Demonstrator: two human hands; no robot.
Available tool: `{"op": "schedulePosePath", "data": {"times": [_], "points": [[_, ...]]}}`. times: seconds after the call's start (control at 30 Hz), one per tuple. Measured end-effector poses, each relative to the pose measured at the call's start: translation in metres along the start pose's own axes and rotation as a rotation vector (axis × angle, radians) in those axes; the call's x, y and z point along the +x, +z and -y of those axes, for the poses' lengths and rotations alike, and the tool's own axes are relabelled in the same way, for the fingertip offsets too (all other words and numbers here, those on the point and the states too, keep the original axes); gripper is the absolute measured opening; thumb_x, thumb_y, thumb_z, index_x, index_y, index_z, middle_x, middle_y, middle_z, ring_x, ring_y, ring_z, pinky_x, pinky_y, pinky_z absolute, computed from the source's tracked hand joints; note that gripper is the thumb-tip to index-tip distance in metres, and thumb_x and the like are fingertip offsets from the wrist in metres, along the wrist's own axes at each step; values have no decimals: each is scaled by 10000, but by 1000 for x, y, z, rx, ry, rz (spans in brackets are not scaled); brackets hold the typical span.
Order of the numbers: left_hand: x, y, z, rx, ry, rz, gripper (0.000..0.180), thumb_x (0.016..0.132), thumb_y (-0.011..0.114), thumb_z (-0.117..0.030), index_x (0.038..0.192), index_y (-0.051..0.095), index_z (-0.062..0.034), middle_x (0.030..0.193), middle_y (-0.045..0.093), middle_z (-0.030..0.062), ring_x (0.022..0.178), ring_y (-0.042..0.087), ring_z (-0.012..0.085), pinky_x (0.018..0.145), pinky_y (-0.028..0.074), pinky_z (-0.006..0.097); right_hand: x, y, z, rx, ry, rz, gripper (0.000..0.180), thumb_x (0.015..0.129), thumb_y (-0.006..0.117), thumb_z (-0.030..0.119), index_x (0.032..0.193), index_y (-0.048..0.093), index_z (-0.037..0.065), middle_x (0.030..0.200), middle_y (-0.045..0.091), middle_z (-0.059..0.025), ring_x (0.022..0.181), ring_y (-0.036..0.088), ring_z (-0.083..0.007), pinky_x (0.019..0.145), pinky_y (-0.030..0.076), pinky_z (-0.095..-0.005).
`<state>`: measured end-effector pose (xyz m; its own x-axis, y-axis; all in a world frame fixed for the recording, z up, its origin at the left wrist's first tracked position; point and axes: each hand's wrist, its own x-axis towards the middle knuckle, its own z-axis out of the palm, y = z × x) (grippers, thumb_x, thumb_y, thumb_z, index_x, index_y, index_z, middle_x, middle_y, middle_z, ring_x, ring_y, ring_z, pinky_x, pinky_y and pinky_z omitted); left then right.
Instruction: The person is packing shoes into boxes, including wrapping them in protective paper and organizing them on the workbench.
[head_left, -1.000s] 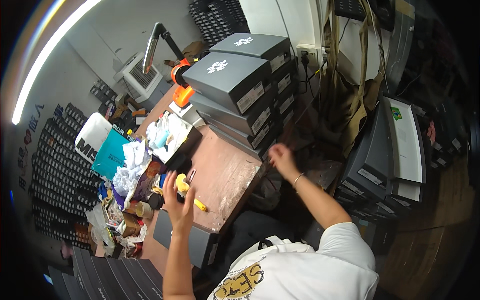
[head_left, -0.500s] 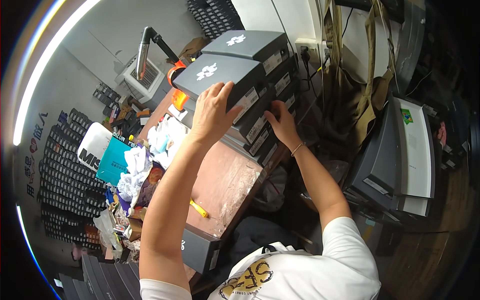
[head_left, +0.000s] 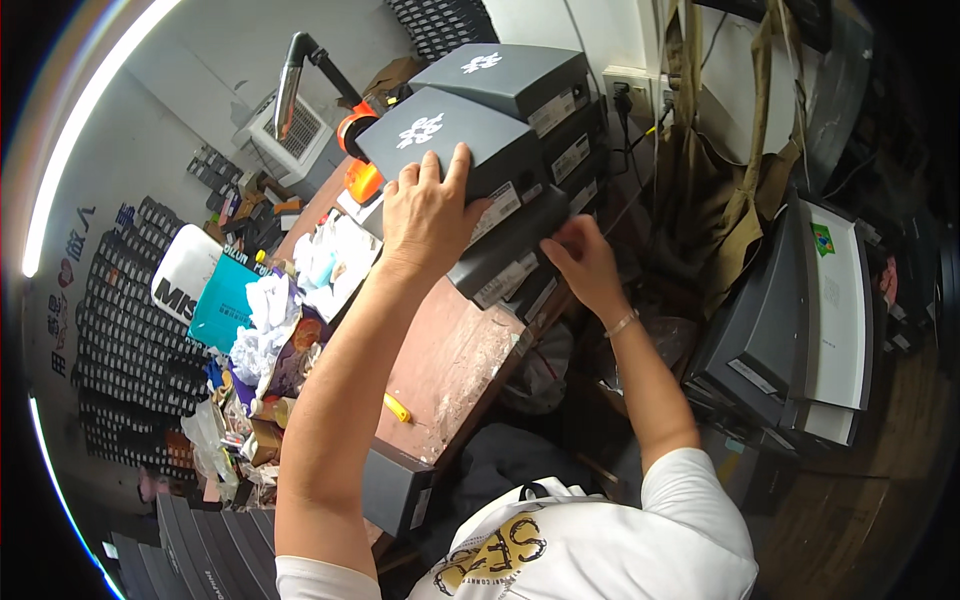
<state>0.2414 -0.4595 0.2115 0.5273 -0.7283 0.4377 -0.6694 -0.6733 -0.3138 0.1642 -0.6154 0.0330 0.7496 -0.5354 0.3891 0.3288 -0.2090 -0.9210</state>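
Dark grey shoe boxes stand in two stacks at the far end of the workbench. My left hand (head_left: pixel 430 215) lies on the nearer top shoe box (head_left: pixel 450 135), fingers spread over the lid and thumb along its labelled front. Directly beneath, another shoe box (head_left: pixel 505 272) sits askew, its front jutting toward me. My right hand (head_left: pixel 590 270) is at the right end of this lower box, thumb by its corner. The right fingers are bent and blurred, so their grip on the box cannot be made out.
On the reddish workbench (head_left: pixel 455 350) lies a yellow-handled tool (head_left: pixel 397 407). Crumpled white paper (head_left: pixel 265 310) piles up left. A grey box (head_left: pixel 395 485) sits at the near edge. More boxes (head_left: pixel 765 330) stand right, below a hanging olive apron (head_left: pixel 745 200).
The lower shoe box has come out toward me from under the top one and turned askew. My right hand has shifted slightly right and nearer. My left hand stays on the top box.
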Motion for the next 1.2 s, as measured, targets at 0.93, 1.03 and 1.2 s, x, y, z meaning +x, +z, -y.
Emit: {"op": "schedulePosePath", "data": {"times": [0.93, 1.03, 1.2], "points": [[-13, 9, 2, -92, 63, -73, 658, 838, 676, -314, 1397, 373, -145, 1321, 463, 256, 1232, 456, 433, 997, 385, 537, 0, -11, -35, 1001, 525, 81, 446, 877, 480, 44, 1310, 400, 121, 943, 570, -56, 802, 625, -183, 707, 603, -452], [-9, 5, -6, -86, 57, -53, 663, 835, 677, -315, 1404, 373, -159, 1304, 473, 261, 1212, 470, 434, 983, 395, 531, 1, -26, -53, 838, 491, 160, 460, 876, 480, 12, 1321, 408, 106, 894, 577, -54, 776, 611, -162, 713, 605, -455], [-7, 10, -17, -67, 27, -130, 629, 829, 678, -321, 1372, 407, -154, 1171, 538, 252, 1088, 537, 426, 903, 434, 515, -84, -77, -24, 828, 540, -93, 470, 881, 507, 3, 1338, 429, 81, 923, 597, -73, 797, 631, -196, 724, 605, -461]]}}
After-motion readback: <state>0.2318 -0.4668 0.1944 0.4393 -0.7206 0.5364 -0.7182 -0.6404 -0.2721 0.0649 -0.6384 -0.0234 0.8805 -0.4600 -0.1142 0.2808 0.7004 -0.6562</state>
